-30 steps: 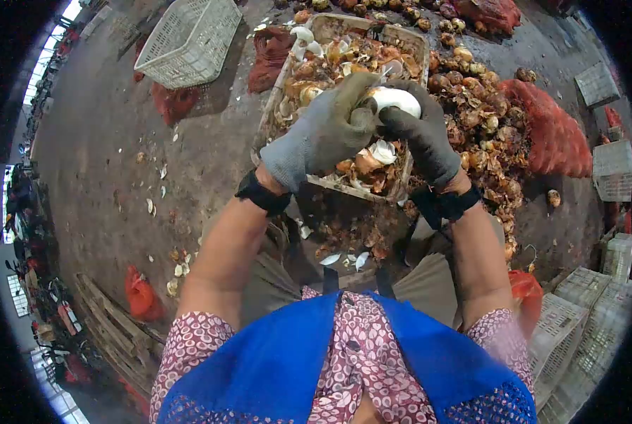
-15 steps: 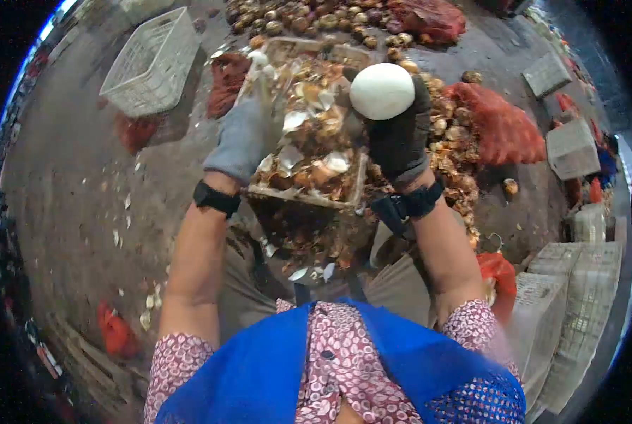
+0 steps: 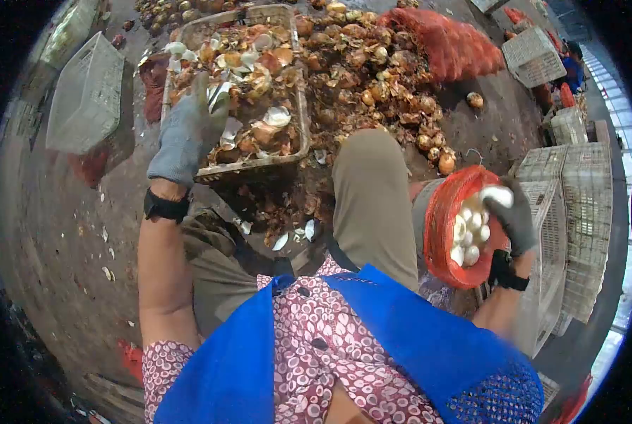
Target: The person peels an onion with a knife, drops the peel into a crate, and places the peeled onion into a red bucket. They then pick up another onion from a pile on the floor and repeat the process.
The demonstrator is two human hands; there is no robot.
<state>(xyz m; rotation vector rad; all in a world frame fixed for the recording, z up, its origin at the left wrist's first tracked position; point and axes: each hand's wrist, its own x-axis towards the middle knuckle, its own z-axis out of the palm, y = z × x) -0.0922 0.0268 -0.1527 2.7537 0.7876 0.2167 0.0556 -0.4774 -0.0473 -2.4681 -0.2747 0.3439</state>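
My left hand (image 3: 182, 138), in a grey glove, is raised over the left side of a dirty plastic crate (image 3: 305, 106) heaped with onion skins (image 3: 259, 81). Its fingers are smeared by motion and look closed; a pale, shiny strip shows beside them, too blurred to name. Off to the right, my dark-gloved right hand (image 3: 516, 219) grips a white peeled onion (image 3: 498, 196) at the rim of a container lined with a red mesh bag (image 3: 439, 244). Several peeled onions (image 3: 470, 237) lie inside the bag.
Unpeeled onions (image 3: 379, 78) are heaped right of the crate, beside a full red mesh sack (image 3: 450, 46). White plastic crates (image 3: 584, 219) are stacked at right; another white crate (image 3: 86, 95) stands at left. My knee (image 3: 372, 184) rises between crate and bag.
My right hand has carried the peeled onion from above the crate of skins right and down to the red mesh bag. My left hand stays by the crate. The view has shifted right.
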